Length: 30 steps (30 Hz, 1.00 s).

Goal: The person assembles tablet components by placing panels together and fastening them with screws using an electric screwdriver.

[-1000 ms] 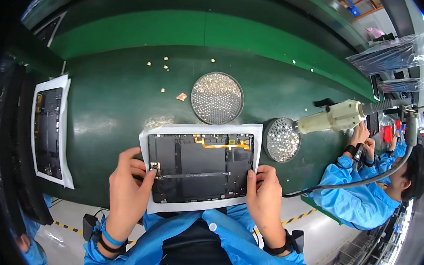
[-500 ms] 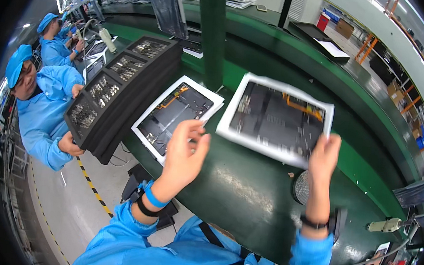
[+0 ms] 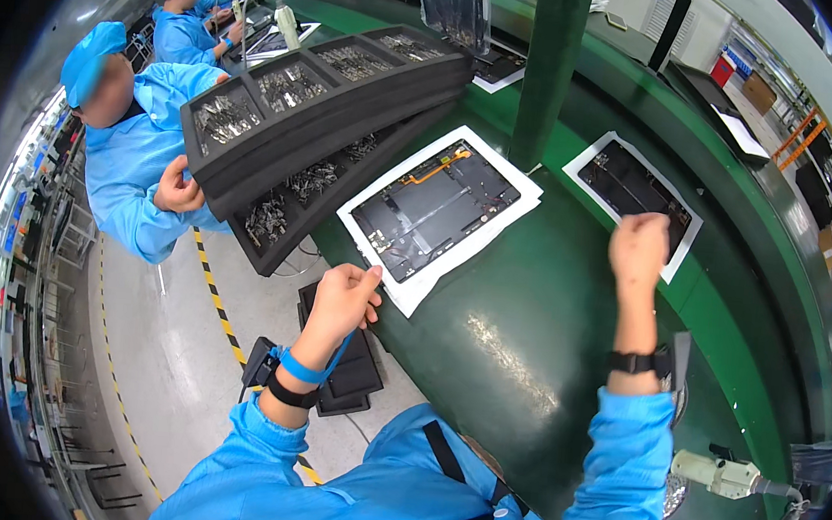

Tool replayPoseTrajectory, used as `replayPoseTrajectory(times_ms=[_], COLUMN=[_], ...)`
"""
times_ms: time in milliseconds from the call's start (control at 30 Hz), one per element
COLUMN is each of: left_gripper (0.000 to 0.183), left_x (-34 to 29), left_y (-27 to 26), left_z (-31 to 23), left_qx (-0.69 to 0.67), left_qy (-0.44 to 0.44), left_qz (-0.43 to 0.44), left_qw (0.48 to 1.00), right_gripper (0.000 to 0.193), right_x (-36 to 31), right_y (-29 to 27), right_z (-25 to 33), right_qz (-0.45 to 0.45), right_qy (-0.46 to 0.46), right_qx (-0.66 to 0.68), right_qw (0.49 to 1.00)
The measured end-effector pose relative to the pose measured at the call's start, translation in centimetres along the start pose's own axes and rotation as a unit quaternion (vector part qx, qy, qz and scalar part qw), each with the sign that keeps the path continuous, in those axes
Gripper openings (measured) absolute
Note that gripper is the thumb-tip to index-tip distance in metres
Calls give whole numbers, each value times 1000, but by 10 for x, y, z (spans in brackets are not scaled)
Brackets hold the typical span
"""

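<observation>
A dark tablet-like housing (image 3: 430, 210) with an orange flex cable lies on a white sheet (image 3: 510, 217) before me. My left hand (image 3: 340, 303) is closed at the sheet's near-left edge, thumb and forefinger together; whether they pinch it I cannot tell. Farther right, a second dark housing (image 3: 628, 179) rests on its own white sheet (image 3: 675, 261) by the bench's raised far edge. Over its near side is my right hand (image 3: 640, 250), fingers curled and pointing away; anything in them is hidden. At left, a co-worker's hand (image 3: 179, 188) supports a black foam tray (image 3: 239, 153) of small metal parts.
Under that tray lies another black tray (image 3: 286, 235) with similar parts. A green post (image 3: 553, 75) rises behind the housings. On the green bench (image 3: 486, 363), a pale electric screwdriver (image 3: 727, 472) with a cable lies at right.
My right hand has set the second housing down at the far right and released its edge. My left hand moved to the first sheet's near-left edge. The co-worker's upper tray shifted, exposing another tray.
</observation>
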State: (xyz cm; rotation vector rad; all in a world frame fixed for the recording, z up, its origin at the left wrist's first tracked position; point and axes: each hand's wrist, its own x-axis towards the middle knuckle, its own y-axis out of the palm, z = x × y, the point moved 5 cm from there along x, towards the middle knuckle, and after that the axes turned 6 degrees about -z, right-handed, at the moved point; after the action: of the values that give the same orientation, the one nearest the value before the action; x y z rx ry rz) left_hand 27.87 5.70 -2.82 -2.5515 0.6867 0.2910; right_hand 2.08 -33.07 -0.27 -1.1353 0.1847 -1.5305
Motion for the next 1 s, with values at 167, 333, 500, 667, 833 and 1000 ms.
replayPoseTrajectory(times_ms=[167, 333, 500, 667, 833, 1000], left_gripper=[30, 30, 31, 42, 44, 38], left_x=[15, 17, 13, 1, 10, 19], left_y=[-4, 1, 3, 5, 4, 4], left_z=[8, 5, 7, -1, -11, -9], left_qx=[42, 48, 59, -37, -36, 17], left_qy=[10, 44, 69, -11, -18, 15], left_qz=[5, 0, 3, 45, 46, 29], left_qw=[999, 998, 996, 998, 998, 999], right_gripper=[52, 55, 49, 34, 30, 29], right_x=[-133, -185, -194, -203, -206, -206], right_y=[7, 25, 55, 50, 47, 41], right_z=[127, 179, 180, 187, 181, 176], right_qz=[421, 495, 382, 375, 406, 420], right_qy=[161, 207, 155, 363, 382, 407], right_qx=[190, 241, 270, 499, 526, 544], right_qw=[872, 809, 870, 692, 643, 601])
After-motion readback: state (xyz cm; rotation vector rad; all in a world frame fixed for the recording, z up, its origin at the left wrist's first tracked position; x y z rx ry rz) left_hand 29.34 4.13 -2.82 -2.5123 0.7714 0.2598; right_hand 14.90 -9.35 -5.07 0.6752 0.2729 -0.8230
